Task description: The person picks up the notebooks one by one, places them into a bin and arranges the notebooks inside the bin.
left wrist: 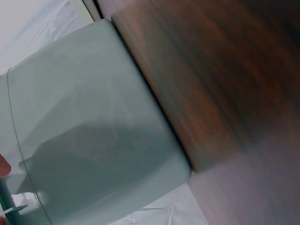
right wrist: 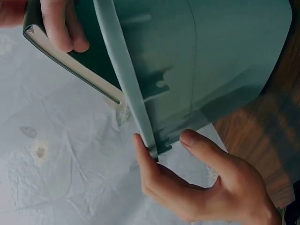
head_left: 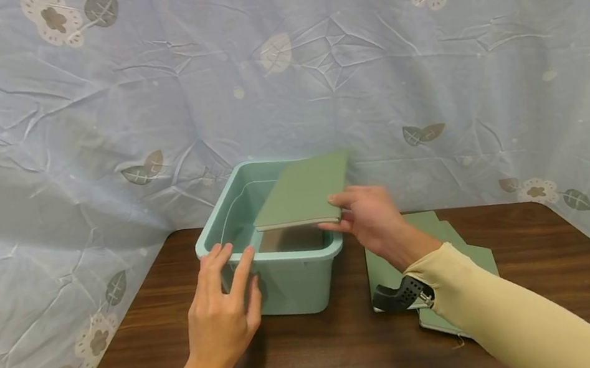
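Observation:
My right hand (head_left: pixel 370 214) pinches the near right corner of a green hardcover notebook (head_left: pixel 304 192), thumb on top and fingers beneath. The notebook lies tilted over the opening of a pale teal plastic bin (head_left: pixel 292 282). In the right wrist view, cream page edges (right wrist: pixel 77 70) show between its covers. My left hand (head_left: pixel 225 310) is at the bin's near left corner, fairly straight fingertips at the rim and thumb beside the outer wall. Inside the bin, a brownish flat surface (head_left: pixel 291 239) shows below the notebook.
Several more green notebooks (head_left: pixel 383 269) lie overlapping on the dark wooden table (head_left: pixel 325 356), right of the bin and partly under my right forearm. A pale floral curtain (head_left: pixel 281 85) hangs close behind the bin and table.

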`<control>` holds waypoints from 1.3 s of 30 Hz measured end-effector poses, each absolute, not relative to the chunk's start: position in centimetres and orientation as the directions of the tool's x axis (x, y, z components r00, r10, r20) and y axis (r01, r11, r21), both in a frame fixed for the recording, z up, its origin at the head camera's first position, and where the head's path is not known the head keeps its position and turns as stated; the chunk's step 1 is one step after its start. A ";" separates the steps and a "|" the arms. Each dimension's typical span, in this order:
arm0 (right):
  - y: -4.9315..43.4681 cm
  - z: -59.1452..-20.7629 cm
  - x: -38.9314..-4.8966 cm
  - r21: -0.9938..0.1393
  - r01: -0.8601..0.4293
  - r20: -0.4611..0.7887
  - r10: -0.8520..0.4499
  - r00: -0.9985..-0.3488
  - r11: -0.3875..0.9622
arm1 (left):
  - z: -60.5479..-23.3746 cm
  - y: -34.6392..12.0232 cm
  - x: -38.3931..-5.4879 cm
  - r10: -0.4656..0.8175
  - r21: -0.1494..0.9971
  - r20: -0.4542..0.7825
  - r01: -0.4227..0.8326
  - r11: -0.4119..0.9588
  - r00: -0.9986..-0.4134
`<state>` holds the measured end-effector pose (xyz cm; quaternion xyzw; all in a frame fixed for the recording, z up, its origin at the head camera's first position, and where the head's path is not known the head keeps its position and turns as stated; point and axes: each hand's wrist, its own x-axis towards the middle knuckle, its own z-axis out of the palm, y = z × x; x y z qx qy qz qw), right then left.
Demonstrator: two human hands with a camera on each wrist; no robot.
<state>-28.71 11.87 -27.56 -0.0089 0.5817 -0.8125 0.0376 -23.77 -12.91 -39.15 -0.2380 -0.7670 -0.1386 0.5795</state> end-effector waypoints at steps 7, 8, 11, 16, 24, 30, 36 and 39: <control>10.1 -28.0 -29.4 -0.931 0.070 -0.047 -0.074 -0.996 -0.359 | -39.2 -12.9 -23.7 0.203 -0.065 0.957 0.525 0.849 -0.209; 9.9 -28.0 -29.5 -0.930 0.074 -0.050 -0.077 -0.996 -0.359 | -39.2 -12.9 -23.7 0.204 -0.067 0.957 0.526 0.848 -0.207; 9.6 -28.0 -29.7 -0.932 0.076 -0.051 -0.079 -0.996 -0.355 | -39.1 -12.9 -23.8 0.206 -0.069 0.957 0.531 0.844 -0.203; 9.4 -27.7 -29.9 -0.929 0.074 -0.046 -0.085 -0.995 -0.362 | -38.9 -12.9 -23.9 0.205 -0.069 0.958 0.530 0.845 -0.202; 8.2 -27.3 -30.0 -0.921 0.072 -0.040 -0.090 -0.995 -0.384 | -39.0 -12.9 -23.8 0.207 -0.068 0.955 0.526 0.848 -0.211; 7.2 -27.5 -30.2 -0.923 0.067 -0.035 -0.091 -0.995 -0.379 | -39.2 -12.9 -23.9 0.208 -0.071 0.956 0.523 0.849 -0.208; 6.7 -27.8 -30.6 -0.920 0.058 -0.023 -0.092 -0.995 -0.388 | -39.3 -12.9 -23.9 0.212 -0.075 0.955 0.524 0.849 -0.207; 6.6 -28.0 -30.7 -0.919 0.061 -0.028 -0.089 -0.996 -0.389 | -39.4 -12.9 -23.9 0.211 -0.074 0.955 0.524 0.848 -0.208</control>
